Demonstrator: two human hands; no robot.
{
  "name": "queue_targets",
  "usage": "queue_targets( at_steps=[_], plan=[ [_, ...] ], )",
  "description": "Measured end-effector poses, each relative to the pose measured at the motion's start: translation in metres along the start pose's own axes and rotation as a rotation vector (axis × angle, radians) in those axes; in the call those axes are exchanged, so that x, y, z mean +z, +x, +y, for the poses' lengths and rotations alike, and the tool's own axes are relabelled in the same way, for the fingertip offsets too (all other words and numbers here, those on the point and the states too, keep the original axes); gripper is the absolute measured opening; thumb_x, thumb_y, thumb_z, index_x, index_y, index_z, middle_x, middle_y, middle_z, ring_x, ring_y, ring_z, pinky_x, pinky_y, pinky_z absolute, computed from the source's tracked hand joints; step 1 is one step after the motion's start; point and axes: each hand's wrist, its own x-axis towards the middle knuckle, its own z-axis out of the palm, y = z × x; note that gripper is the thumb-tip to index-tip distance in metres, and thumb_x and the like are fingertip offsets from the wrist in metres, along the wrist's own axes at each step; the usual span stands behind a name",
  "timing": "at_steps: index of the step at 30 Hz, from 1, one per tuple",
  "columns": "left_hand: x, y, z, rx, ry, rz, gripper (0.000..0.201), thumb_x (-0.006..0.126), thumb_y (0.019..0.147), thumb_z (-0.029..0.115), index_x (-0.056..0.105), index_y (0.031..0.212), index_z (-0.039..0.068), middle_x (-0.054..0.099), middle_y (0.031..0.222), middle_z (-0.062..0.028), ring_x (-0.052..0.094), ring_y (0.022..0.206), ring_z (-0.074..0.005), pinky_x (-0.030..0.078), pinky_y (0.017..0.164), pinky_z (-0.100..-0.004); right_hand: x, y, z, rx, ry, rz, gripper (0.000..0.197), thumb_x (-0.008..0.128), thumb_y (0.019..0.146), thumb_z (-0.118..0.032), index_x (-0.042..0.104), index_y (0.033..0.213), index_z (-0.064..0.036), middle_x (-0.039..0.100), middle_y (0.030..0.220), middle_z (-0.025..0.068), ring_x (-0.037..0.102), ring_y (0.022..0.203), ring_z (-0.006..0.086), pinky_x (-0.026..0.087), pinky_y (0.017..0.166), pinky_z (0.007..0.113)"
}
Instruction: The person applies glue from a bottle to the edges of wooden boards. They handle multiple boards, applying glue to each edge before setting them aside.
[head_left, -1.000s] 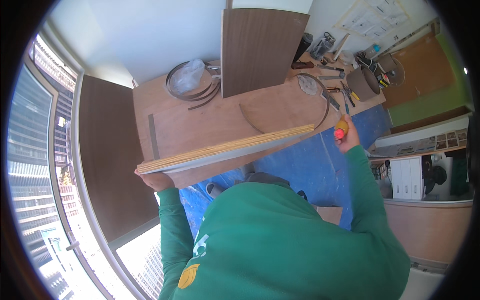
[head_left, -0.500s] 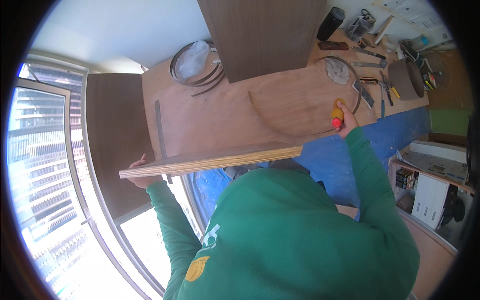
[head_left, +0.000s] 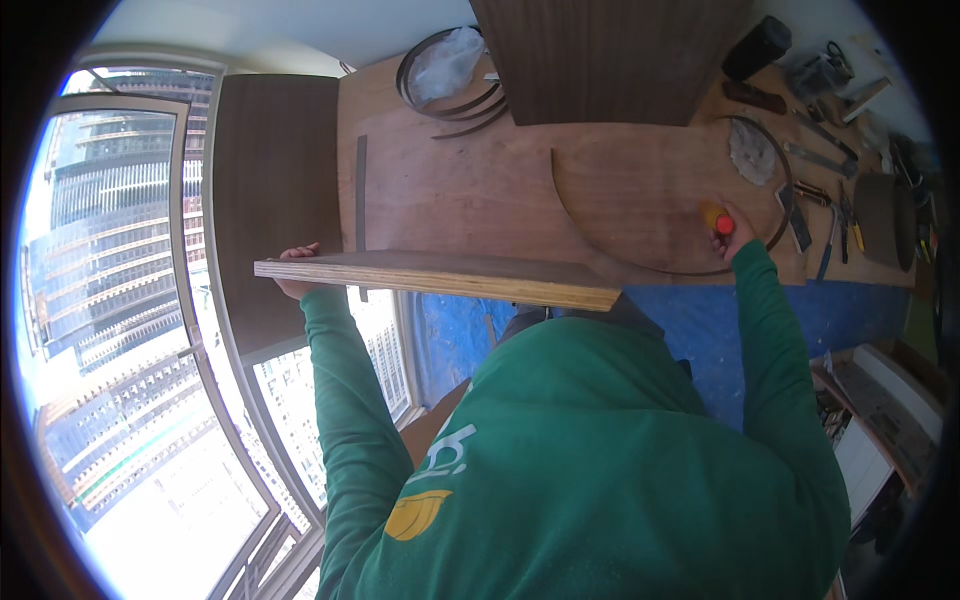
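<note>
Panel (head_left: 440,281): at the near edge of the desk (head_left: 460,190), before the torso, dark face upturned | Left hand (head_left: 297,289): grip closed about its left end | Right hand (head_left: 738,234): grip wrapped round a yellow, red-ended handle (head_left: 712,213), above the desk | Change: pale underside, visible a second ago, now hidden; handle apart from panel, so apparently only the left grip steadies it
</note>
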Motion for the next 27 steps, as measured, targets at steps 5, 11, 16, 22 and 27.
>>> queue_targets(
  at_steps=[5, 11, 16, 22, 27],
  plan=[
    [-0.015, 0.007, -0.003, -0.005, -0.057, -0.074, 0.055, 0.029, 0.106, 0.044, 0.055, 0.073, 0.009, 0.053, 0.066, -0.0085, 0.057, 0.064, -0.0240, 0.058, 0.079, -0.0430, -0.011, 0.008, -0.004, 0.036, -0.010, -0.053, 0.050, 0.073, 0.076, -0.066, 0.061, 0.094, -0.0208, 0.055, 0.067, 0.0037, 0.048, 0.051, 0.0149, 0.032, 0.043, 0.025],
    [-0.022, 0.010, -0.004, -0.025, -0.089, -0.069, 0.057, 0.029, 0.105, 0.047, 0.055, 0.072, 0.009, 0.053, 0.064, -0.0089, 0.056, 0.064, -0.0241, 0.057, 0.078, -0.0426, -0.016, 0.013, -0.008, 0.065, -0.023, -0.045, 0.051, 0.070, 0.078, -0.066, 0.063, 0.095, -0.0191, 0.059, 0.071, 0.0068, 0.051, 0.054, 0.0160, 0.034, 0.044, 0.025],
    [-0.018, 0.001, 0.001, -0.039, -0.086, -0.011, 0.056, 0.031, 0.105, 0.045, 0.055, 0.070, 0.009, 0.053, 0.064, -0.0086, 0.056, 0.063, -0.0244, 0.058, 0.077, -0.0421, -0.016, 0.011, -0.004, -0.027, 0.078, -0.106, 0.053, 0.069, 0.080, -0.065, 0.067, 0.100, -0.0166, 0.062, 0.074, 0.0063, 0.053, 0.055, 0.0151, 0.036, 0.046, 0.024],
    [-0.032, 0.012, -0.004, -0.014, -0.093, -0.032, 0.053, 0.032, 0.103, 0.044, 0.055, 0.071, 0.009, 0.053, 0.064, -0.0081, 0.056, 0.062, -0.0242, 0.059, 0.078, -0.0425, -0.015, 0.013, -0.017, 0.033, 0.016, -0.069, 0.053, 0.069, 0.080, -0.065, 0.069, 0.104, -0.0166, 0.065, 0.077, 0.0065, 0.057, 0.057, 0.0130, 0.040, 0.045, 0.020],
    [-0.035, 0.015, -0.010, 0.010, -0.116, -0.073, 0.050, 0.034, 0.102, 0.045, 0.056, 0.076, 0.009, 0.054, 0.068, -0.0070, 0.057, 0.065, -0.0245, 0.059, 0.077, -0.0445, -0.037, 0.034, -0.022, 0.107, 0.031, -0.170, 0.053, 0.069, 0.080, -0.065, 0.069, 0.103, -0.0165, 0.067, 0.080, 0.0066, 0.060, 0.059, 0.0133, 0.041, 0.044, 0.019]
  ],
)
